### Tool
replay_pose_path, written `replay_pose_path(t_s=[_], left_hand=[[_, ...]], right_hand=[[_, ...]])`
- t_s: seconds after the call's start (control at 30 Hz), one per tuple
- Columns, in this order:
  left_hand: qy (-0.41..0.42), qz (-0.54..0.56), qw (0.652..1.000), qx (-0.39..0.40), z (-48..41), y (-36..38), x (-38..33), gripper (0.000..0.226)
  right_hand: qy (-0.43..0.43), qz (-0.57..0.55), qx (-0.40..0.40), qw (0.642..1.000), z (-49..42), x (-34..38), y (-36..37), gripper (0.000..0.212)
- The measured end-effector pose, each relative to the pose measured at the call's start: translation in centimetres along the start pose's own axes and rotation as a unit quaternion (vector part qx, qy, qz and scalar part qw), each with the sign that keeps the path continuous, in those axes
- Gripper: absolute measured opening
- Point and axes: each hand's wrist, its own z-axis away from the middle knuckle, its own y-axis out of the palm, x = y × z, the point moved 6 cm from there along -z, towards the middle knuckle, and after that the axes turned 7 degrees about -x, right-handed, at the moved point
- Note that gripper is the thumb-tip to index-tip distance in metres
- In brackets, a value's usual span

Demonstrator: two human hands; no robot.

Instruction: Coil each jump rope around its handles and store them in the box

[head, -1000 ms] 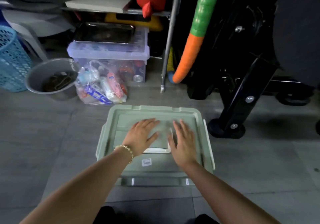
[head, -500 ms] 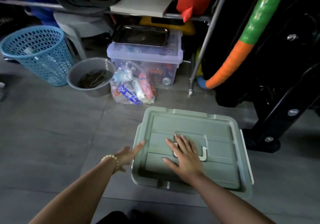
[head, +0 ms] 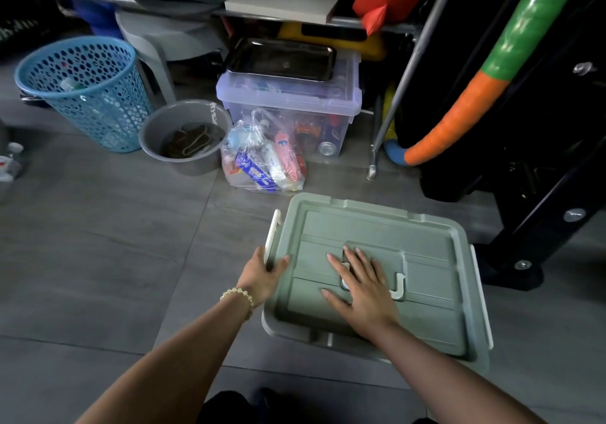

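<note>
Now: right hand [head: 364, 295] flat on box [head: 433, 322]; bucket lettering [head: 214, 113] illegible.

Bare forearms; pale bead bracelet [head: 236, 295] on left wrist.

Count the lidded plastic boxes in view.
2: the green box in front, and the clear box behind it, with a black tray on its lid. The clutter behind may hide more.
</note>
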Motion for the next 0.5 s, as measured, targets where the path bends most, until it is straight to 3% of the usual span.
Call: replay_pose_path(t_s=[0.13, 0.27, 0.37, 0.43, 0.5], left_hand=[[-0.004, -0.026, 1.0, 0.009, 0.0, 0.5, -0.6, 0.033], [-0.004, -0.08, 0.996, -0.032, 0.7, 1.3, -1.5, 0.055], [-0.033, -0.133, 0.991, 0.001, 1.2, 1.4, -1.5, 0.059], [-0.041, -0.174, 0.983, 0.034, 1.4, 0.8, -2.3, 0.053], [-0.013, -0.22, 0.974, 0.046, 2.1, -0.5, -3.8, 0.049]], right_hand=[[-0.011, 0.008, -0.004, 1.0, -0.2, -0.1, -0.1, 0.079], [-0.01, 0.006, 0.01, 1.0, -0.3, -0.1, -0.2, 0.081], [0.003, -0.01, 0.053, 0.999, -0.3, 0.3, -0.8, 0.088], [0.017, -0.031, 0.076, 0.997, -0.9, 1.0, -2.6, 0.076], [0.015, -0.053, 0.034, 0.998, -2.6, 2.2, -6.7, 0.061]])
